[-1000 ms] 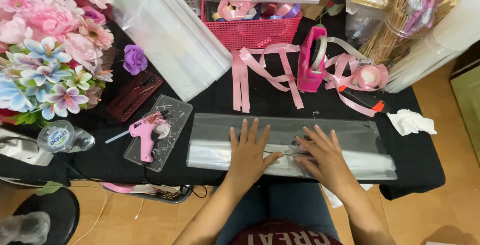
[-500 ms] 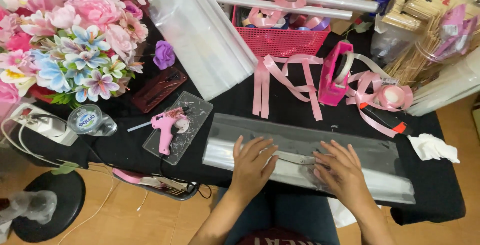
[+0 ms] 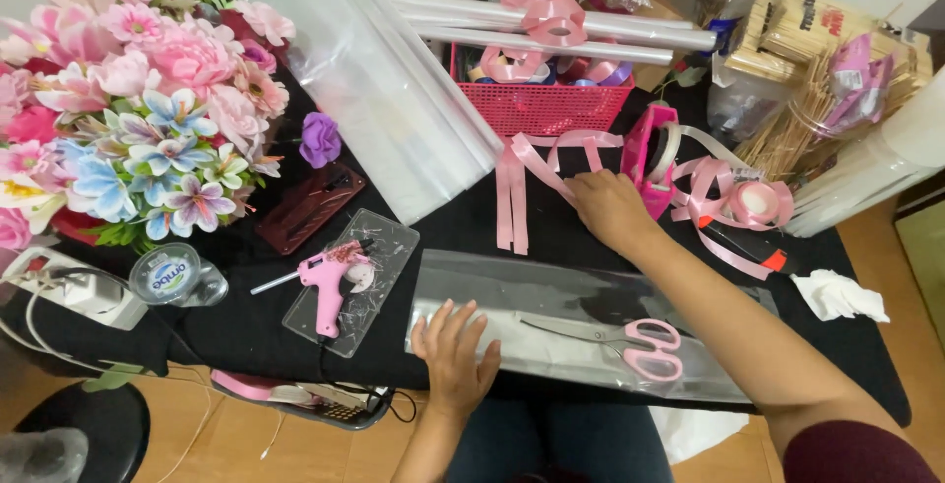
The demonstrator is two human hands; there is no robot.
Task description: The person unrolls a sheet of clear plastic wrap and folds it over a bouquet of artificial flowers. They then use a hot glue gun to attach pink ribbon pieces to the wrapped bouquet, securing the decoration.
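My left hand (image 3: pixel 455 355) lies flat, fingers spread, on the near left end of a clear plastic sheet (image 3: pixel 551 306) spread across the black table (image 3: pixel 453 237). Pink-handled scissors (image 3: pixel 630 343) rest on the sheet to the right of that hand. My right hand (image 3: pixel 608 209) has reached forward over the sheet to the pink ribbon strips (image 3: pixel 532 178) beside the pink tape dispenser (image 3: pixel 652 156); its fingers curl at the ribbon, and whether they grip it is unclear.
A pink glue gun (image 3: pixel 330 286) lies on a clear tray at left. Artificial flowers (image 3: pixel 148 109) fill the far left. A pink basket (image 3: pixel 539 104), clear wrap rolls (image 3: pixel 394 79), wooden sticks (image 3: pixel 807 99), a ribbon roll (image 3: pixel 758 202) and a white tissue (image 3: pixel 837 296) surround the work area.
Both hands were pressing the plastic sheet together. Now my right hand has left it and reached forward to the pink ribbon, the scissors lie uncovered, and the left hand stays on the sheet.
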